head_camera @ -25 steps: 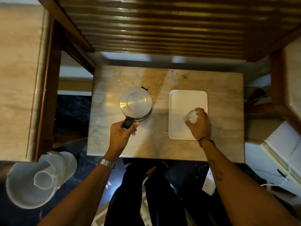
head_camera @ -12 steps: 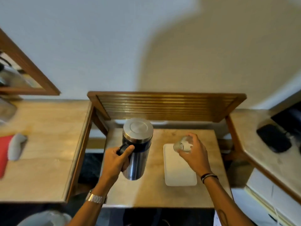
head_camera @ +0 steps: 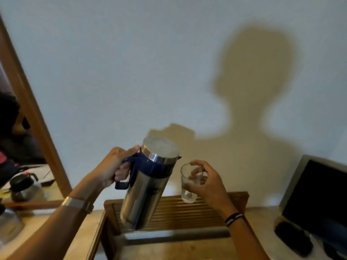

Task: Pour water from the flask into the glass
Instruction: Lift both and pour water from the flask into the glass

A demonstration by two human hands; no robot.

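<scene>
Flask (head_camera: 148, 182): steel body, dark blue collar and handle, lid on; held in the air above the counter (head_camera: 169, 248), leaning top-first toward the glass, its small spout at the upper right just beside the glass rim but not over it. Left hand (head_camera: 112, 166): clenched around the flask's handle, thumb up against the collar; metal watch on the wrist. Glass (head_camera: 189, 182): clear tumbler, held in the air near upright, just to the right of the flask; looks empty, no water line to be made out. Right hand (head_camera: 208, 182): grasping the glass from its right side, fingers curled round the far wall, thumb low near the base; banded wrist. Water: no stream visible between spout and glass. Progress, judged: both items lifted and brought together, so pick-up and alignment are done; the pour itself is not yet begun. Remaining: tip the flask further, with the spout over the glass mouth, fill, then right the flask. Whether the lid needs opening to release water cannot be told.
</scene>
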